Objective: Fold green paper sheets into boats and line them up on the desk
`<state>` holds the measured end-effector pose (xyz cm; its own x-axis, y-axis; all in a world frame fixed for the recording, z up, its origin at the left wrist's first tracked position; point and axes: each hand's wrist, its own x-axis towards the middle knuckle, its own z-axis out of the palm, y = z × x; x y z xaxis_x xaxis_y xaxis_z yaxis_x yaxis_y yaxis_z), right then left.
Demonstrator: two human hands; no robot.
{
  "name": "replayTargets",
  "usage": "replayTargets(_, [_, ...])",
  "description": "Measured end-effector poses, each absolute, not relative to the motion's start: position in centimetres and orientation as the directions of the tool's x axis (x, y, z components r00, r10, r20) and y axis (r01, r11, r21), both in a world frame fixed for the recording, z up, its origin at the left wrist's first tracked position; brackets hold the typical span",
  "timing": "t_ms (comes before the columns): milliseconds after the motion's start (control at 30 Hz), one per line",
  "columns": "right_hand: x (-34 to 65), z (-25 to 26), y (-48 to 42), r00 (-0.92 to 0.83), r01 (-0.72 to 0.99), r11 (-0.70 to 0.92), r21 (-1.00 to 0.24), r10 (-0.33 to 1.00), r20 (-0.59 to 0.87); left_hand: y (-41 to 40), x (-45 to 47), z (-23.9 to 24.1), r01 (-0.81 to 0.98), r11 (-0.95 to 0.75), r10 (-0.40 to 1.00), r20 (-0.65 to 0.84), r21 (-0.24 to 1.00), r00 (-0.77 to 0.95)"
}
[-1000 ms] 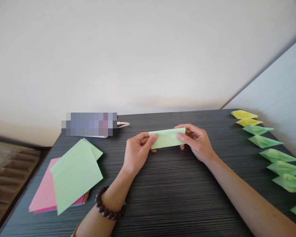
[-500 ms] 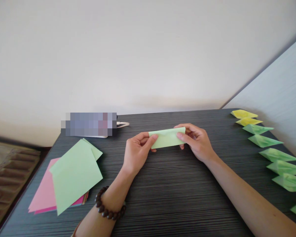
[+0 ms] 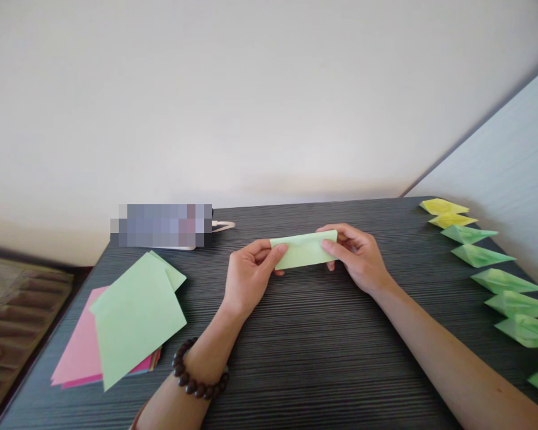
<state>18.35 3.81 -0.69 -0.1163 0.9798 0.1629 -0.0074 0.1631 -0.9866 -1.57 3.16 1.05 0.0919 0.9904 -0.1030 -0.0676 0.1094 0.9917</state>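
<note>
Above the middle of the dark table, a light green sheet of paper (image 3: pixel 303 251), folded into a narrow strip, is held between both hands. My left hand (image 3: pixel 251 272) pinches its left end, thumb on the near face and fingers behind. At the right end, my right hand (image 3: pixel 356 257) grips it the same way, with the thumb lying on the paper. The strip runs almost level, its right end slightly higher. Most of the fingertips behind the paper are hidden.
Loose coloured paper lies at the left, a green sheet (image 3: pixel 141 319) over a pink sheet (image 3: pixel 78 343). A blurred-out device (image 3: pixel 161 227) with a white cable (image 3: pixel 225 225) is at the back. Several folded paper boats, green (image 3: pixel 482 255) and yellow (image 3: pixel 443 206), line the right edge of the table (image 3: pixel 318 358).
</note>
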Motion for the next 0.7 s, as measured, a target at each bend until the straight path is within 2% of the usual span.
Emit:
replayTargets(300, [18.36,-0.76,3.81,-0.126,0.007,0.168,-0.986,0.978,0.166,3.20,-1.61,1.00,-0.012,0.096,0.992,-0.095,0.995,0.084])
replayTargets(500, [18.22,-0.47,3.88,-0.167,0.144,0.293,-0.945,0.949,0.269,2.89,-1.63,0.76,0.185,0.002,0.996,-0.019,0.983,0.088])
replayTargets(700, [18.02,-0.36,3.81,-0.157,0.224,0.297,-0.928,0.951,0.267,2.46,-1.59,1.11,0.346,-0.136,0.987,0.097,0.928,0.130])
